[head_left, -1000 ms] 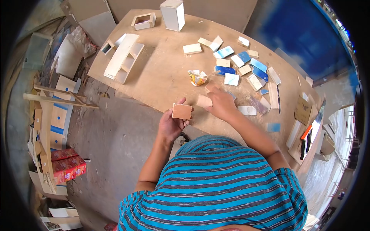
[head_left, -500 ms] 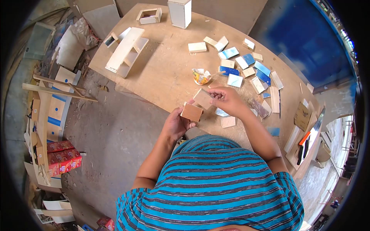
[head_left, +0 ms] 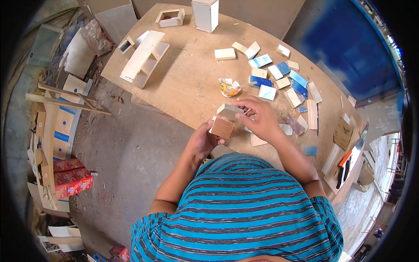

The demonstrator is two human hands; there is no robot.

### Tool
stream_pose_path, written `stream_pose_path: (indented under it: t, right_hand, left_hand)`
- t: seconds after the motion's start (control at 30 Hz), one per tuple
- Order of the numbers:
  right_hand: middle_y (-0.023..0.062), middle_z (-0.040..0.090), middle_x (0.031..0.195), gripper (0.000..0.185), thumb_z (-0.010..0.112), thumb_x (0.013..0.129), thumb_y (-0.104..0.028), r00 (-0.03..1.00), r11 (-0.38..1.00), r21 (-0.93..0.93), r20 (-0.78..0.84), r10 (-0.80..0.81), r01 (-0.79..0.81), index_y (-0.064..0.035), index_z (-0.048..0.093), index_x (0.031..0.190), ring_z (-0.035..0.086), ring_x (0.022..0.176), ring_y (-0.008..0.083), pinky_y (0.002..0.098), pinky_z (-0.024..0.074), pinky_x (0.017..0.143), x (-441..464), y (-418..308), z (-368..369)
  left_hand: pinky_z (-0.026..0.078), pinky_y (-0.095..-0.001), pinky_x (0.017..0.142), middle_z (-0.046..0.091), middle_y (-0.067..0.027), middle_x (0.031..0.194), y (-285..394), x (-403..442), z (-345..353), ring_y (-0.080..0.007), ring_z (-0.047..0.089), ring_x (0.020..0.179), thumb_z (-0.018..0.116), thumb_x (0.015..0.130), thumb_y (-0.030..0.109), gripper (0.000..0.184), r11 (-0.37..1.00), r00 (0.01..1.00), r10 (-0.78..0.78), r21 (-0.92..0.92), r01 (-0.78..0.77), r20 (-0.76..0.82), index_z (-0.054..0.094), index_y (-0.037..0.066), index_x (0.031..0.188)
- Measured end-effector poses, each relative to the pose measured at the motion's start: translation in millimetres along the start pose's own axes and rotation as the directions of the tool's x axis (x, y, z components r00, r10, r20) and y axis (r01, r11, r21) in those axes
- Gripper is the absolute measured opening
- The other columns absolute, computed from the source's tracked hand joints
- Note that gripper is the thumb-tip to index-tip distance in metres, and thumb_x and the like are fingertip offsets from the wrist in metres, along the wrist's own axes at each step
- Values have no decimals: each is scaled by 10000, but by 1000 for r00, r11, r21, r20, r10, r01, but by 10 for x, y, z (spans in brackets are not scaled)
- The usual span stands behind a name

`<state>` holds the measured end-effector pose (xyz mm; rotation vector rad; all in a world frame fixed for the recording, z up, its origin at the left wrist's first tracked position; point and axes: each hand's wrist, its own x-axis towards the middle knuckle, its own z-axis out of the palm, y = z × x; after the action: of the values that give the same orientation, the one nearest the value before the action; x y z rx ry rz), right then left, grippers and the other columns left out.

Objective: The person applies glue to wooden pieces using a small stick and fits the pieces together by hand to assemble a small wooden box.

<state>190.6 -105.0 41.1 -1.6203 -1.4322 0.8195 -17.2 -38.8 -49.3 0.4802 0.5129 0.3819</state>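
My left hand grips a reddish-brown wooden block near the table's front edge. Just above it, my right hand pinches a pale, greyish-faced wooden block between thumb and fingers. The two blocks are close together; whether they touch I cannot tell. Beyond them lies a crumpled yellow and white wrapper. Several small blocks, some bare wood and some blue or white, such as a dark blue block, are scattered to the right. A pale piece lies partly beneath my right forearm.
On the wooden table stand a shelf-like wooden piece, a small open frame and a tall white box. A saw with an orange and black handle lies at the right. Red packages sit at the lower left.
My right hand has put down one pale piece and brought another block up to the brown one in my left hand. The brown block has moved slightly right and tilted.
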Motion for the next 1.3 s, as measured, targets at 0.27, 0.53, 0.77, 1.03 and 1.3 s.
stream_pose_path:
  t: [0.27,0.53,0.77,1.03,1.3]
  right_hand:
    - [97,618,1060,294,652,800,53,984,986,100,-130,-121,134,-12,625,1085,624,962,166,288,525,837,-128,57,137]
    - [116,636,1148,305,622,788,130,964,955,163,-142,-225,247,-38,580,1040,626,1084,206,334,517,891,-221,185,222]
    - [86,699,1126,349,654,674,149,888,894,52,-158,-433,445,-64,581,941,654,1041,273,371,524,865,-230,122,180]
    - [144,673,1178,210,694,695,42,895,881,170,-22,-445,442,-60,608,857,629,1083,318,407,486,912,-259,29,-5]
    - [161,665,1189,271,814,676,-73,935,909,226,-21,-355,350,-69,633,878,621,1112,303,408,474,929,-279,-13,26]
  left_hand:
    - [444,-332,977,584,-79,1244,138,-97,239,-168,549,1156,720,814,303,826,970,983,184,162,-181,-3,327,53,1496]
    - [381,-353,1044,571,-98,1287,204,-152,297,-197,525,1198,772,763,225,880,919,957,264,272,-287,119,320,39,1496]
    - [410,-336,973,565,-80,1292,237,-215,257,-181,515,1186,807,714,149,872,809,924,318,448,-381,210,380,45,1467]
    - [451,-370,930,576,-144,1275,317,-316,379,-229,552,1178,827,667,177,879,405,814,479,740,-537,328,422,20,1432]
    - [439,-417,1043,594,-161,1230,337,-327,465,-263,589,1153,813,649,132,871,332,775,524,753,-569,354,425,7,1418]
